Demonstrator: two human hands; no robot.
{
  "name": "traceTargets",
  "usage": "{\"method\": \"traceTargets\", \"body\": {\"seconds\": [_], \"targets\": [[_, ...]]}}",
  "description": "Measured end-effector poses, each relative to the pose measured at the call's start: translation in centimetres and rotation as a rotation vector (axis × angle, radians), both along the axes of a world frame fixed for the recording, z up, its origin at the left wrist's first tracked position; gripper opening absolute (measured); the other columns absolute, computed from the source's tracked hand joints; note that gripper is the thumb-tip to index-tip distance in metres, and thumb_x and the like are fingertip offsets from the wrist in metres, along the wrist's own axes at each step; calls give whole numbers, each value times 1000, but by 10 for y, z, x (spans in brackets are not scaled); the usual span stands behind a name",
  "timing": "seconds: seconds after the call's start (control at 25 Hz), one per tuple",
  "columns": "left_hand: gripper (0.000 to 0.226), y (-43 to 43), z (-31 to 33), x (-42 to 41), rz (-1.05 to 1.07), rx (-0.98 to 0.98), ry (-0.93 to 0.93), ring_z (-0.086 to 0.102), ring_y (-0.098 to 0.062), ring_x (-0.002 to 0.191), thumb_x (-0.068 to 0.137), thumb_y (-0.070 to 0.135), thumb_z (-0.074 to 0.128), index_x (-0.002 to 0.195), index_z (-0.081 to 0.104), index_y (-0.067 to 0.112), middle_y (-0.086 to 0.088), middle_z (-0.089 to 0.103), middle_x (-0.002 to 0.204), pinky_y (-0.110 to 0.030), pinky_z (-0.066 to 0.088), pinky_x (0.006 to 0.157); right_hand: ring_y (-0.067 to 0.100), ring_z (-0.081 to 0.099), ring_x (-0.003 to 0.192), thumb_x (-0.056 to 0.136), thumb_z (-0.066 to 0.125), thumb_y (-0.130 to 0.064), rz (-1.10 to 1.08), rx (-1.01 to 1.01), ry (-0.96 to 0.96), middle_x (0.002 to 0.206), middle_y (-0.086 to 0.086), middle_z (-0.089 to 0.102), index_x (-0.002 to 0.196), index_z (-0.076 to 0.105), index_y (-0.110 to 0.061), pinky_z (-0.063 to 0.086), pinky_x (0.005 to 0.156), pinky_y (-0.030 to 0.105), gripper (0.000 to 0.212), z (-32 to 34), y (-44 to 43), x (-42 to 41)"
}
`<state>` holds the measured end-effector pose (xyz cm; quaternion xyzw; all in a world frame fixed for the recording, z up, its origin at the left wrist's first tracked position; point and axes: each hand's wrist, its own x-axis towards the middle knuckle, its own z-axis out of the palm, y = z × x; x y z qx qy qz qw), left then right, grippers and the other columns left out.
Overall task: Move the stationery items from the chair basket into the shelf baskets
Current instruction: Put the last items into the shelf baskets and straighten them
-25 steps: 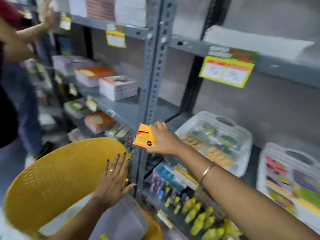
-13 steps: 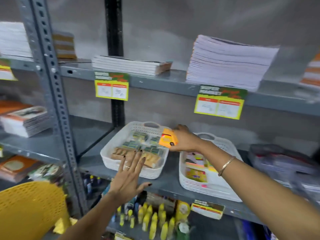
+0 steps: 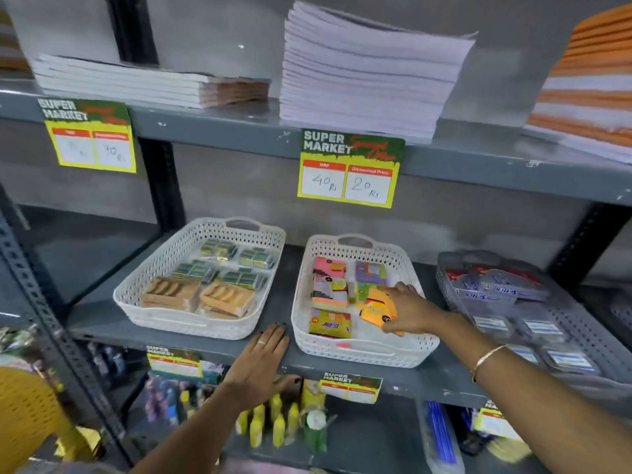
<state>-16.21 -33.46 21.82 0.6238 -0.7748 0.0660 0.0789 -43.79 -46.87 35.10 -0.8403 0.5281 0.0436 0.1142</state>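
A: What's changed in the last second?

B: The right hand (image 3: 408, 311) has carried the small orange cardboard packet (image 3: 378, 311) from beside the yellow perforated plastic chair basket (image 3: 30, 412) into the middle white woven-plastic shelf basket (image 3: 362, 350), so this item looks nearly delivered

A: Released yet?

B: No, the fingers are still clamped on it, palm down, arm stretched forward, the packet low among the other packs

A: And the other hand?

B: The left hand (image 3: 261, 367) has moved to the grey metal shelf edge (image 3: 444, 374), flat, fingers spread, holding nothing, between the two white baskets
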Motion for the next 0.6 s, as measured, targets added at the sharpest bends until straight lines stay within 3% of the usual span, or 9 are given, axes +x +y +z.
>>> {"method": "traceTargets", "body": {"seconds": [0.24, 0.6], "targets": [[72, -6, 6, -3, 41, -58, 4, 56, -22, 115, 80, 67, 35, 124, 55, 13, -5, 59, 126, -42, 47, 93, 29, 39, 122, 73, 69, -29, -7, 72, 86, 129, 14, 39, 135, 32, -6, 40, 97, 35, 75, -28, -2, -5], [76, -7, 0, -5, 79, -29, -4, 54, -22, 118, 82, 67, 32, 126, 56, 10, -6, 58, 128, -45, 44, 97, 31, 36, 126, 80, 65, -28, 37, 91, 191, 138, 17, 34, 137, 31, -4, 37, 105, 40, 70, -36, -5, -5]]}}
